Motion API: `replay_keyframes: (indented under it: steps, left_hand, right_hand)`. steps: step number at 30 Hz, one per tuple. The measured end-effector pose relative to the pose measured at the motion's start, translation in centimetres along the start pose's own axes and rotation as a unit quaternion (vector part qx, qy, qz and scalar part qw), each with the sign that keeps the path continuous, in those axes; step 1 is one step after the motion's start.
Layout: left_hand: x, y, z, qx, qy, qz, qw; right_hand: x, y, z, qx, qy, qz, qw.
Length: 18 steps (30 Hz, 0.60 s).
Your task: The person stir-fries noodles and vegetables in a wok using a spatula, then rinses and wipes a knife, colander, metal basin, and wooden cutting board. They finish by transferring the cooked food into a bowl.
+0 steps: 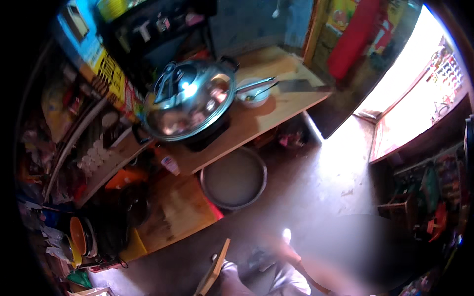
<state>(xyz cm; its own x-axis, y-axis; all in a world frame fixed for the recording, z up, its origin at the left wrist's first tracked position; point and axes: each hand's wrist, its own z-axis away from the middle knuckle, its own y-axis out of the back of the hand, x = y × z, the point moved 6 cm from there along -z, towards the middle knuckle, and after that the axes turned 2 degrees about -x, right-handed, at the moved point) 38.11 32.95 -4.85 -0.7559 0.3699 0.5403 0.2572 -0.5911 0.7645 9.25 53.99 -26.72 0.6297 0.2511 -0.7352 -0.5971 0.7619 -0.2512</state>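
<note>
My right forearm comes in from the lower right, and my right hand (285, 250) is a blurred smear over my light trousers. Its fingers do not show, so I cannot tell what it holds, if anything. My left hand is out of view. Close to my left leg, a narrow wooden piece (216, 269) stands at a slant; what it belongs to is cut off below. Ahead of me, a big wide pan with a shiny domed metal lid (197, 106) sits on a wooden table (276, 111). Tongs or a similar wire-like utensil (169, 84) lies on the lid.
A white bowl (254, 96) with utensils and a cleaver-like flat blade (299, 86) are on the table. A large round basin (233, 177) of cloudy liquid stands on the floor beside a low wooden table (173, 212). Shelves crowd the left; a bright doorway (400, 103) opens at right.
</note>
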Motion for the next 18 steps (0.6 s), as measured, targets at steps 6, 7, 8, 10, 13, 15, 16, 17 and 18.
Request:
replay_keyframes:
  steps: [6, 7, 8, 10, 13, 15, 16, 17, 18]
  left_hand:
    - [24.7, -4.0, -5.9, -0.031, -0.172, -0.014, 0.985]
    - [28.7, -5.0, -6.4, -0.047, -0.211, 0.006, 0.976]
    - [32.1, -5.8, -6.5, -0.056, -0.237, 0.078, 0.967]
    - [35.3, -6.3, -7.4, -0.019, -0.267, 0.067, 0.961]
    - [41.2, -5.6, -8.5, -0.021, -0.29, 0.171, 0.941]
    - [42.4, -5.1, -10.0, -0.056, -0.272, 0.253, 0.927]
    - [43.3, -4.6, -10.5, -0.053, -0.267, 0.252, 0.929]
    - [44.4, -4.1, -11.1, -0.06, -0.265, 0.287, 0.919]
    - [45.7, -4.2, -12.0, -0.068, -0.268, 0.325, 0.904]
  right_hand:
    - [-24.0, 6.5, 9.6, -0.056, 0.322, 0.018, 0.945]
    - [-28.1, 6.2, 11.1, -0.004, 0.432, 0.218, 0.875]
    - [-32.4, 5.3, 13.4, 0.067, 0.517, 0.313, 0.794]
    - [-38.1, 8.2, 14.7, 0.154, 0.605, 0.383, 0.681]
    - [-39.6, 20.9, 8.7, 0.28, 0.564, 0.356, 0.69]
    - [-39.3, 30.0, 5.6, 0.371, 0.518, 0.254, 0.728]
    - [-39.8, 32.9, 4.4, 0.384, 0.45, 0.219, 0.775]
    - [-39.8, 35.2, 3.5, 0.399, 0.375, 0.187, 0.816]
    - [-39.8, 37.6, 2.0, 0.407, 0.396, 0.039, 0.822]
